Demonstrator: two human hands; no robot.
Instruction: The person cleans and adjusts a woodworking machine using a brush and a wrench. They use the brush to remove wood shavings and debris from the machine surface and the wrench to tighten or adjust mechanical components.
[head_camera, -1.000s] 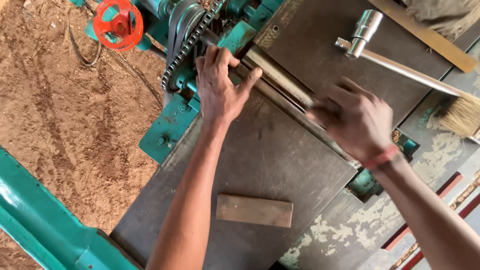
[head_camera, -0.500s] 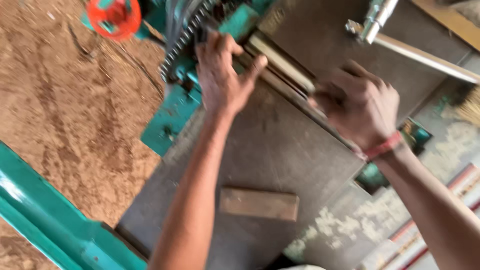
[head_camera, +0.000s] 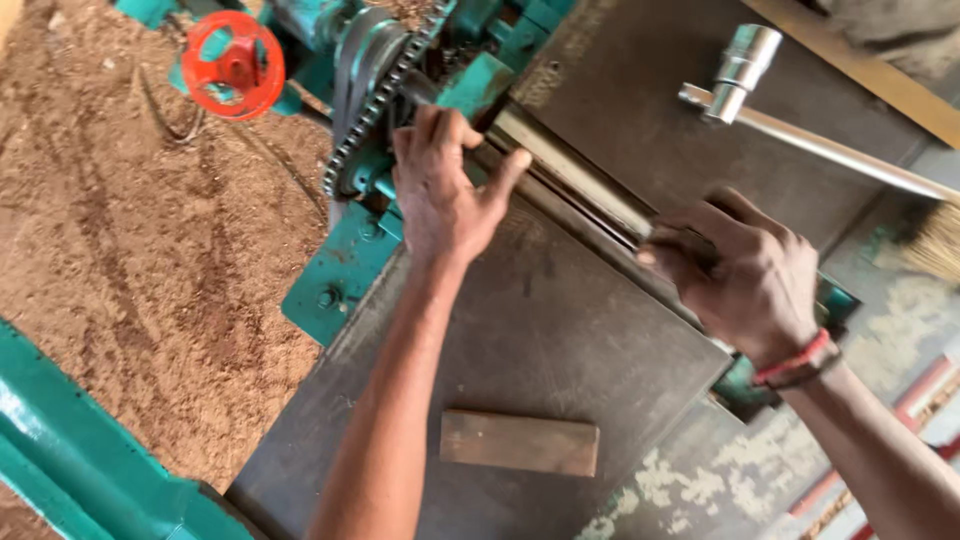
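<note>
Roller: the steel roller (head_camera: 570, 170) runs on a slant from top centre down to the right of centre, in the gap between two dark tables.
Left hand: the left hand (head_camera: 445, 185) lies flat over the roller's upper end, fingers spread, thumb stretched along the bar.
Right hand: the right hand (head_camera: 745, 270) is curled over the roller's lower end, fingers pressed together around it; whether the fingertips close underneath, I cannot tell.
Labels: none readable here.
Around: a wood block (head_camera: 520, 442) lies alone, bottom centre, on the near table (head_camera: 520, 330).
Upper right: a socket wrench (head_camera: 790, 110) rests on the far table.
Upper left: a chain (head_camera: 385, 95) beside the left hand, a red handwheel (head_camera: 233, 63), sawdust floor (head_camera: 140, 260).
</note>
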